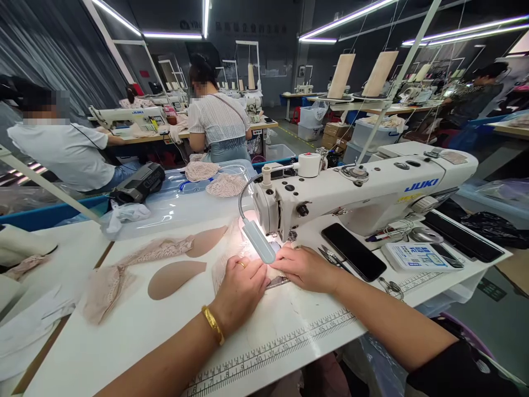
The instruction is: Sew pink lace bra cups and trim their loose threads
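My left hand (243, 284), with curled fingers, presses and grips pale pink lace fabric (221, 270) in front of the sewing machine (355, 190). My right hand (308, 268) is close beside it, fingers together on the right part of the same fabric. A small grey lamp (259, 241) on a bent neck lights this spot and hides the needle area and some fingertips. Left of my hands lie a beige teardrop-shaped pad (176, 279), a second beige pad (209, 241) partly under lace, and a sheer lace piece (105, 292).
Right of my hands are scissors (333, 258), a black phone (353, 252) and a blue-and-white box (417, 257). A printed ruler (264, 358) runs along the table's front edge. Behind, lace bundles (225, 185) rest on a clear plastic bin (177, 207). Several people sit at other machines.
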`<move>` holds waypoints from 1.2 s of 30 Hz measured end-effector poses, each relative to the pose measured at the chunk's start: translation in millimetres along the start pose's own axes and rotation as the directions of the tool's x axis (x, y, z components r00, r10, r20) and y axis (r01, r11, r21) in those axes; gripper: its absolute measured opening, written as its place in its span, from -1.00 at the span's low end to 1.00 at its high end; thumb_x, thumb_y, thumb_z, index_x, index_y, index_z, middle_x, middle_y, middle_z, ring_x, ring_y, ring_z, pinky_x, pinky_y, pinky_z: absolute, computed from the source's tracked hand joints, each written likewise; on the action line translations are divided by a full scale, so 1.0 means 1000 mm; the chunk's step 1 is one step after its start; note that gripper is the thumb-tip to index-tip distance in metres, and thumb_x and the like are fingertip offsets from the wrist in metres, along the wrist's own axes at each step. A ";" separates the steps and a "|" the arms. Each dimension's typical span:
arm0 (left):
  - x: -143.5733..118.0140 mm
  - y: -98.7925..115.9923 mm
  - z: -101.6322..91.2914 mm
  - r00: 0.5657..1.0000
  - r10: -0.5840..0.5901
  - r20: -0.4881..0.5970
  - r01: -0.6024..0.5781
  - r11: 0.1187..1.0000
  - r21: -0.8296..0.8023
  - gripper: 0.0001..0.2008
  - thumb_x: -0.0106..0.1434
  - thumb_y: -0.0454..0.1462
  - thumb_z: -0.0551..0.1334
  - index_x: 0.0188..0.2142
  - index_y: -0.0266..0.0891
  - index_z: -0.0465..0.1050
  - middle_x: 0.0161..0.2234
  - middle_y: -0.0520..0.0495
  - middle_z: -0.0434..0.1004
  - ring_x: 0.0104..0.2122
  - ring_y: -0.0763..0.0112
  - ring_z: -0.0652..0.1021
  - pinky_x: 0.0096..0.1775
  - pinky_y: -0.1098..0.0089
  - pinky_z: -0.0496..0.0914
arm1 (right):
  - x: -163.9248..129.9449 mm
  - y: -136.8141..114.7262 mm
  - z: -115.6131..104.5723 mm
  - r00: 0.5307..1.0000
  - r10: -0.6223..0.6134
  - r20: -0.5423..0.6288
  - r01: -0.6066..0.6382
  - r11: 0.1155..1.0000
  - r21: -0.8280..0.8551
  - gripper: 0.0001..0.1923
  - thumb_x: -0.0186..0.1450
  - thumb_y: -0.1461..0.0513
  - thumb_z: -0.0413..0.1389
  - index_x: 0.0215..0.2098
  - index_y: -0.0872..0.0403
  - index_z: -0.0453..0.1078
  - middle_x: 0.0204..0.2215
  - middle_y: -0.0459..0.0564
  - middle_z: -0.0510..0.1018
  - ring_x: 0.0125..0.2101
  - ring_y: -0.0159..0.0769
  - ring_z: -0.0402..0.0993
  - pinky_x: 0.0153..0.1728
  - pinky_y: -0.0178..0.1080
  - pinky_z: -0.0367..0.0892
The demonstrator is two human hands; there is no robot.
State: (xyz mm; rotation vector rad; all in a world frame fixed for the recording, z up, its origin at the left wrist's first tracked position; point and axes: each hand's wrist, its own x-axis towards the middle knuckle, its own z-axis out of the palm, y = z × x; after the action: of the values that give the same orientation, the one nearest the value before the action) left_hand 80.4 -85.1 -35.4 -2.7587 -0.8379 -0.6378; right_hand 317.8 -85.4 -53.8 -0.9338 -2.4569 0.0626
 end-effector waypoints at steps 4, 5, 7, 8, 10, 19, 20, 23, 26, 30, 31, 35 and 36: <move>0.001 -0.007 0.006 0.999 0.034 -0.034 -0.033 0.999 0.014 -0.82 0.44 -0.31 0.12 -0.10 -0.28 0.49 -0.34 -0.05 0.58 -0.34 0.20 0.46 -0.07 0.13 0.17 | 0.001 -0.001 0.000 1.000 0.018 0.007 -0.018 1.000 -0.010 -0.70 0.28 0.46 0.03 -0.15 0.06 0.48 -0.26 -0.01 0.52 -0.31 -0.27 0.30 -0.32 -0.27 0.23; 0.003 -0.011 0.006 0.998 0.053 -0.037 -0.053 0.998 0.017 -0.81 0.44 -0.31 0.12 -0.10 -0.28 0.50 -0.36 -0.05 0.57 -0.34 0.20 0.47 -0.06 0.13 0.17 | 0.002 -0.002 0.000 1.000 0.029 0.011 -0.029 0.999 -0.016 -0.70 0.27 0.47 0.02 -0.16 0.06 0.48 -0.26 -0.01 0.51 -0.30 -0.26 0.30 -0.33 -0.27 0.22; 0.007 -0.020 0.006 0.995 0.099 -0.023 -0.099 0.995 0.003 -0.80 0.45 -0.30 0.11 -0.10 -0.27 0.51 -0.36 -0.06 0.56 -0.32 0.20 0.49 -0.04 0.12 0.18 | 0.003 -0.002 0.001 0.998 0.055 0.015 -0.054 0.998 -0.035 -0.71 0.27 0.47 0.02 -0.18 0.06 0.46 -0.28 -0.01 0.49 -0.29 -0.25 0.29 -0.35 -0.27 0.19; 0.010 -0.025 0.005 0.992 0.124 -0.004 -0.124 0.992 -0.018 -0.79 0.45 -0.30 0.11 -0.10 -0.26 0.52 -0.34 -0.07 0.57 -0.29 0.19 0.51 -0.03 0.12 0.19 | 0.003 -0.003 0.001 0.998 0.068 0.014 -0.068 0.997 -0.046 -0.73 0.27 0.46 0.02 -0.19 0.06 0.45 -0.29 -0.01 0.48 -0.29 -0.24 0.28 -0.36 -0.27 0.18; 0.017 -0.035 0.003 0.986 0.161 0.039 -0.158 0.985 -0.071 -0.79 0.45 -0.29 0.11 -0.10 -0.23 0.53 -0.31 -0.08 0.60 -0.25 0.19 0.53 -0.01 0.12 0.21 | 0.004 -0.004 0.000 0.996 0.091 0.009 -0.090 0.994 -0.063 -0.77 0.28 0.44 0.03 -0.21 0.06 0.43 -0.31 -0.02 0.46 -0.33 -0.24 0.24 -0.38 -0.26 0.16; 0.031 -0.058 0.004 0.974 0.186 0.128 -0.161 0.970 -0.182 -0.78 0.42 -0.27 0.11 -0.22 -0.15 0.56 -0.29 -0.09 0.62 -0.23 0.19 0.53 0.02 0.13 0.25 | 0.006 -0.005 -0.002 0.994 0.112 -0.013 -0.112 0.991 -0.074 -0.80 0.27 0.45 0.01 -0.30 0.04 0.36 -0.35 -0.03 0.43 -0.38 -0.25 0.19 -0.40 -0.25 0.13; 0.030 -0.059 0.005 0.975 0.184 0.126 -0.158 0.969 -0.188 -0.79 0.42 -0.27 0.12 -0.22 -0.15 0.56 -0.29 -0.09 0.62 -0.22 0.20 0.53 0.03 0.13 0.24 | 0.005 -0.005 -0.002 0.994 0.107 -0.014 -0.108 0.992 -0.072 -0.79 0.26 0.46 0.02 -0.30 0.04 0.36 -0.33 -0.03 0.44 -0.38 -0.25 0.19 -0.40 -0.25 0.13; 0.029 -0.061 0.008 0.975 0.187 0.120 -0.161 0.967 -0.198 -0.79 0.42 -0.27 0.12 -0.22 -0.14 0.55 -0.28 -0.08 0.62 -0.21 0.20 0.53 0.06 0.12 0.21 | 0.003 -0.005 -0.002 0.996 0.093 -0.015 -0.094 0.993 -0.066 -0.76 0.21 0.49 0.03 -0.31 0.05 0.35 -0.30 -0.03 0.44 -0.37 -0.27 0.18 -0.40 -0.26 0.10; 0.031 -0.064 0.008 0.970 0.194 0.144 -0.167 0.969 -0.180 -0.78 0.42 -0.27 0.11 -0.21 -0.14 0.55 -0.28 -0.09 0.61 -0.18 0.18 0.51 0.07 0.10 0.18 | 0.003 -0.005 -0.002 0.995 0.098 -0.017 -0.099 0.993 -0.069 -0.75 0.20 0.50 0.02 -0.32 0.05 0.35 -0.30 -0.03 0.44 -0.38 -0.28 0.17 -0.41 -0.27 0.10; 0.034 -0.068 0.004 0.959 0.197 0.202 -0.177 0.978 -0.114 -0.77 0.40 -0.31 0.11 -0.25 -0.15 0.57 -0.29 -0.11 0.60 -0.16 0.16 0.49 0.03 0.09 0.16 | 0.004 -0.006 -0.001 0.993 0.112 -0.021 -0.114 0.991 -0.069 -0.76 0.22 0.49 0.01 -0.32 0.05 0.35 -0.32 -0.04 0.43 -0.40 -0.28 0.15 -0.40 -0.25 0.12; 0.035 -0.069 0.003 0.959 0.196 0.205 -0.179 0.979 -0.098 -0.76 0.39 -0.33 0.11 -0.26 -0.15 0.57 -0.29 -0.11 0.60 -0.17 0.15 0.48 0.02 0.09 0.16 | 0.004 -0.006 -0.001 0.993 0.115 -0.021 -0.117 0.991 -0.070 -0.76 0.23 0.48 0.01 -0.31 0.05 0.36 -0.33 -0.03 0.43 -0.40 -0.27 0.16 -0.39 -0.25 0.13; 0.035 -0.069 0.003 0.968 0.171 0.181 -0.161 0.985 -0.068 -0.78 0.34 -0.39 0.14 -0.30 -0.17 0.56 -0.31 -0.11 0.58 -0.19 0.13 0.47 0.00 0.06 0.14 | 0.004 -0.005 0.001 0.993 0.120 -0.020 -0.121 0.990 -0.073 -0.77 0.25 0.47 0.01 -0.29 0.05 0.37 -0.33 -0.02 0.43 -0.36 -0.25 0.21 -0.38 -0.24 0.16; 0.034 -0.068 0.004 0.972 0.163 0.172 -0.153 0.986 -0.065 -0.79 0.32 -0.40 0.15 -0.31 -0.18 0.56 -0.30 -0.11 0.58 -0.19 0.13 0.47 0.00 0.06 0.15 | 0.004 -0.005 0.001 0.993 0.119 -0.020 -0.120 0.990 -0.070 -0.77 0.25 0.47 0.01 -0.29 0.05 0.38 -0.33 -0.01 0.44 -0.36 -0.25 0.22 -0.39 -0.24 0.16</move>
State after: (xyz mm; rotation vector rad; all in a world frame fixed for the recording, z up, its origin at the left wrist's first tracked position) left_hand 69.3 -11.6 -20.0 -2.9242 -0.6326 -0.3957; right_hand 312.1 -86.3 -52.0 -1.1079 -2.4004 0.0083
